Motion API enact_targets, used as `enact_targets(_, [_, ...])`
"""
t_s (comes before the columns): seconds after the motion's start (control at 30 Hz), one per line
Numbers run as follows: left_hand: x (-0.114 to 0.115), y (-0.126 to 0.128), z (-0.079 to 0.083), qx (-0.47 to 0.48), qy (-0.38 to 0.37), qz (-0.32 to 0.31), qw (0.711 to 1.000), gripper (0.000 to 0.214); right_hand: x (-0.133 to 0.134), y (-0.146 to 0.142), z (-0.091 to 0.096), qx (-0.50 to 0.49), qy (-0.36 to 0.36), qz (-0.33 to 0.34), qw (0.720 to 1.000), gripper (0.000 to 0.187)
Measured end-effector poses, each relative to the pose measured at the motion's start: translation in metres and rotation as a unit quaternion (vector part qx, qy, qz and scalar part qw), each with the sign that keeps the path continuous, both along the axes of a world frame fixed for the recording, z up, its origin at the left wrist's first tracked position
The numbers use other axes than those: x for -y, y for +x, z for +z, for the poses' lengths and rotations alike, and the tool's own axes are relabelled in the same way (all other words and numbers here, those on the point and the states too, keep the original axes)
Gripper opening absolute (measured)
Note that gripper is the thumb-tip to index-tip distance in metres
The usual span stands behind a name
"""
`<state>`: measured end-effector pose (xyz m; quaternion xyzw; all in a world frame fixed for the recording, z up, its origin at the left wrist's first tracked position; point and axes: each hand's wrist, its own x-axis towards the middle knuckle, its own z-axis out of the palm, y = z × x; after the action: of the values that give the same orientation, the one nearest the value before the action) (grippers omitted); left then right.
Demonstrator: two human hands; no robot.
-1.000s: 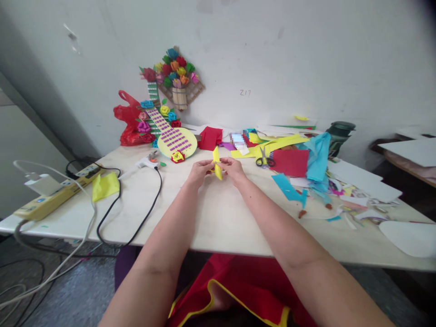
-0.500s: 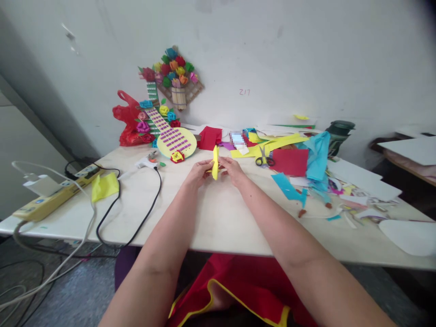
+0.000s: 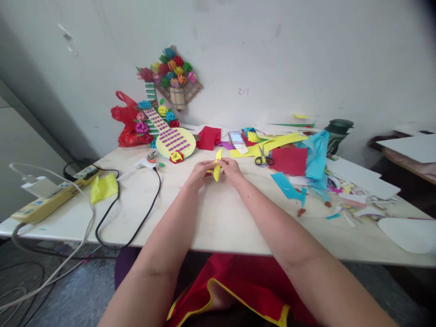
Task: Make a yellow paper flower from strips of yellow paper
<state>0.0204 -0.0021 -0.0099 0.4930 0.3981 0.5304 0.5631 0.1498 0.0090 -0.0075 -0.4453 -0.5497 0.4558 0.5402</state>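
Observation:
A narrow, folded-looking piece of yellow paper point(image 3: 217, 170) is held between my two hands, just above the middle of the table. My left hand point(image 3: 200, 173) pinches it from the left side. From the right, my right hand point(image 3: 230, 170) closes on it with thumb and fingers, near its upper half. Some fingertips are hidden behind the paper. Beyond my hands lie a red paper sheet point(image 3: 209, 137) and a round yellow card lute shape point(image 3: 181, 144) with purple strips and a red-and-yellow paper flower point(image 3: 176, 156).
Scissors point(image 3: 264, 159), red paper point(image 3: 289, 161), blue crepe paper point(image 3: 316, 152) and scraps lie to the right, near a dark bottle point(image 3: 338, 134). A glue gun point(image 3: 147, 162), its black cord, yellow paper point(image 3: 104, 187) and a power strip point(image 3: 44, 202) are left.
The yellow paper has tilted, its top leaning right. My right thumb and fingers have shifted onto its upper part. The view has moved slightly.

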Motion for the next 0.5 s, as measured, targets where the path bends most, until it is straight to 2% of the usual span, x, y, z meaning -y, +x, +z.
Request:
enact_targets(0.27, [-0.001, 0.002, -0.002, 0.011, 0.012, -0.047, 0.999, 0.035, 0.006, -0.007, 0.002, -0.059, -0.035, -0.024, 0.997, 0.016])
enact_targets(0.5, [-0.002, 0.002, -0.003, 0.045, 0.003, -0.093, 0.995, 0.027, 0.011, -0.004, 0.009, -0.092, -0.05, -0.032, 0.994, 0.015])
